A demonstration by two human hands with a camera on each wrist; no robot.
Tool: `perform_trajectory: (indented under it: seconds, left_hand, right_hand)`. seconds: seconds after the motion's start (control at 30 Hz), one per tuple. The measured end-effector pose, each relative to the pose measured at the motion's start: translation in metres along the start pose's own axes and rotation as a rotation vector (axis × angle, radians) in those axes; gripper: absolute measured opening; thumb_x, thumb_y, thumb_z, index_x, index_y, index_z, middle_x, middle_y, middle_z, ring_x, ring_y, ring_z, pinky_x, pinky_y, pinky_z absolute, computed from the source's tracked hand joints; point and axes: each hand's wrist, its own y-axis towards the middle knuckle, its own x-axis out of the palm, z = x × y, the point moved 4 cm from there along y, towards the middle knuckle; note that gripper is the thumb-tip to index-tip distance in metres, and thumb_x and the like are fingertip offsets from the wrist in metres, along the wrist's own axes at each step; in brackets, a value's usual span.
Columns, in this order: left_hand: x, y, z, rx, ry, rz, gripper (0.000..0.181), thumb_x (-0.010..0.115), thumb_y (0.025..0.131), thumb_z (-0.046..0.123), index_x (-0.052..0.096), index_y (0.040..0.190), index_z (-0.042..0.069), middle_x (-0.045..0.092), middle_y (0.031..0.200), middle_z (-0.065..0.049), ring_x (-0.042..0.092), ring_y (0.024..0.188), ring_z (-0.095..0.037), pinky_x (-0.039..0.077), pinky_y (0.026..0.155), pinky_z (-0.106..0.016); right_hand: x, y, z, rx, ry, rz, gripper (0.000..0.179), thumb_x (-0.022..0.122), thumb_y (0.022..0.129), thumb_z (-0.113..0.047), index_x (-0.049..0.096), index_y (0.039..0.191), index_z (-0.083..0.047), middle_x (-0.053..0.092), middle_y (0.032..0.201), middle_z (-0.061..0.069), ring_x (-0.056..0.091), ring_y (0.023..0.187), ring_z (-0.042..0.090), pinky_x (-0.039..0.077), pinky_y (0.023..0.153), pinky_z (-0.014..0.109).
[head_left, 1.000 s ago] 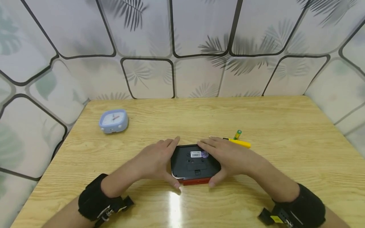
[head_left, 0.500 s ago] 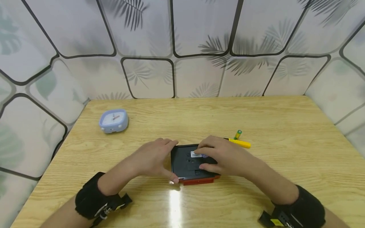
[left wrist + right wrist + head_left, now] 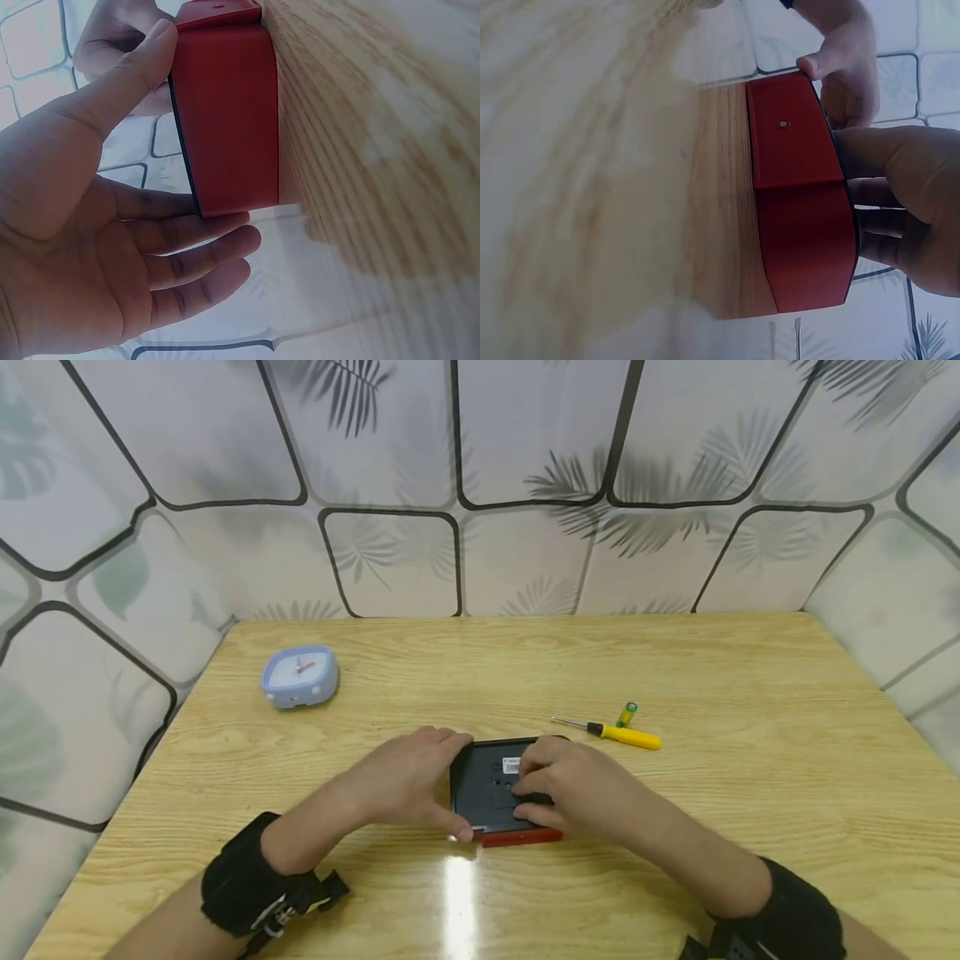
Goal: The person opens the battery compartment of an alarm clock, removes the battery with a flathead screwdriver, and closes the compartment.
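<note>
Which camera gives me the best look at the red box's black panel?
The head view: the black panel faces the camera, though the right hand covers part. Both wrist views show the box's red sides, the panel only edge-on.

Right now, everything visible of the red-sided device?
The device sits on the table, black face up, red sides plastic-looking. The face shows a partly covered barcode label and small round details. A block with an apparent screw juts from its near side. The left hand grips its left end; the right hand covers part of the face, contact unclear.
</note>
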Motion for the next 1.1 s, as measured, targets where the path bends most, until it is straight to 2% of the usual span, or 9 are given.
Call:
perform_trajectory:
  seconds: [0.27, 0.47, 0.6, 0.83, 1.1]
  left_hand:
    - [0.0, 0.001, 0.0016, -0.007, -0.036, -0.013, 0.11, 0.087, 0.066, 0.06, 0.044, 0.147, 0.0, 0.054, 0.144, -0.015, 0.053, 0.131, -0.031, 0.046, 0.107, -0.046]
    - [-0.0002, 0.0007, 0.0021, -0.011, -0.042, -0.018, 0.11, 0.087, 0.066, 0.06, 0.043, 0.147, 0.001, 0.053, 0.145, -0.014, 0.053, 0.131, -0.03, 0.046, 0.106, -0.045]
    - [0.0002, -0.0001, 0.0016, -0.01, -0.043, -0.018, 0.11, 0.086, 0.066, 0.061, 0.043, 0.148, 0.001, 0.053, 0.145, -0.014, 0.053, 0.131, -0.029, 0.046, 0.106, -0.044]
    - [0.0007, 0.0, 0.0022, -0.011, -0.039, -0.028, 0.111, 0.086, 0.067, 0.062, 0.042, 0.149, 0.0, 0.053, 0.145, -0.015, 0.053, 0.13, -0.029, 0.047, 0.105, -0.045]
    - [0.0009, 0.0003, 0.0021, -0.005, -0.038, -0.024, 0.111, 0.085, 0.067, 0.062, 0.042, 0.149, 0.0, 0.052, 0.146, -0.015, 0.053, 0.131, -0.03, 0.047, 0.105, -0.044]
  right_hand:
    - [0.001, 0.0009, -0.0064, -0.123, -0.099, 0.017, 0.013, 0.082, 0.084, -0.028, 0.082, 0.089, -0.016, 0.07, 0.09, -0.005, 0.063, 0.091, 0.009, 0.055, 0.086, 0.026]
    - [-0.0002, 0.0013, -0.0084, -0.166, -0.127, 0.036, 0.01, 0.082, 0.083, -0.026, 0.081, 0.086, -0.017, 0.07, 0.084, -0.01, 0.06, 0.085, 0.008, 0.055, 0.078, 0.022]
    - [0.0003, 0.0013, -0.0084, -0.173, -0.135, 0.038, 0.009, 0.083, 0.082, -0.026, 0.081, 0.085, -0.017, 0.07, 0.083, -0.01, 0.06, 0.083, 0.008, 0.055, 0.076, 0.021]
    - [0.0004, 0.002, -0.0085, -0.155, -0.136, 0.003, 0.009, 0.081, 0.084, -0.027, 0.082, 0.089, -0.019, 0.072, 0.085, -0.01, 0.061, 0.085, 0.008, 0.055, 0.078, 0.023]
    - [0.0008, 0.0014, -0.0083, -0.174, -0.141, 0.031, 0.008, 0.082, 0.083, -0.026, 0.082, 0.088, -0.019, 0.071, 0.084, -0.009, 0.061, 0.085, 0.008, 0.055, 0.077, 0.022]
